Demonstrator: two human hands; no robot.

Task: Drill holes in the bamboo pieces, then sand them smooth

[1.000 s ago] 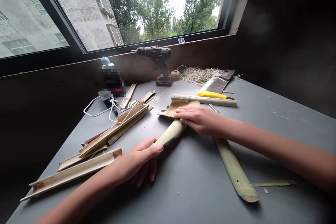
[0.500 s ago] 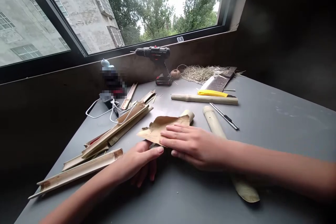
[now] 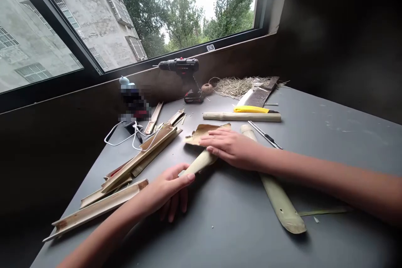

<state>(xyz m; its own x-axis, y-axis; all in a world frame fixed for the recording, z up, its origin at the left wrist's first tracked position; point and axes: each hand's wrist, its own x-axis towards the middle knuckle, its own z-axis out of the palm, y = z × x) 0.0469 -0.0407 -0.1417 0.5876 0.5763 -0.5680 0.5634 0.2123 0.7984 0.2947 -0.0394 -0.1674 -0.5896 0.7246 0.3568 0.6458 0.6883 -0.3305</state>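
My left hand [image 3: 174, 186] grips the near, tapered end of a pale bamboo piece [image 3: 201, 162], thumb on top and fingers curled beneath. Over that piece's far part lies my right hand [image 3: 230, 144], its fingers pressing a torn, curled brown sheet that looks like sandpaper [image 3: 201, 132] onto it. The bamboo's far end is hidden under the sheet and hand. Beneath my right forearm a second bamboo piece [image 3: 279, 201] rests on the table, with small holes and a rounded near end; its middle is partly covered.
Split bamboo strips [image 3: 103, 203] lie at left beside a white cable [image 3: 108, 140]. Towards the back are a cordless drill [image 3: 184, 67], twine ball [image 3: 207, 88], straw heap [image 3: 234, 87], cleaver-like blade [image 3: 262, 95], yellow-handled tool [image 3: 251, 109], bamboo stick [image 3: 241, 117] and slim cutter [image 3: 265, 135].
My right hand and the sheet have slid away along the bamboo piece, baring its near part. My left hand keeps its grip. The view has shifted slightly.
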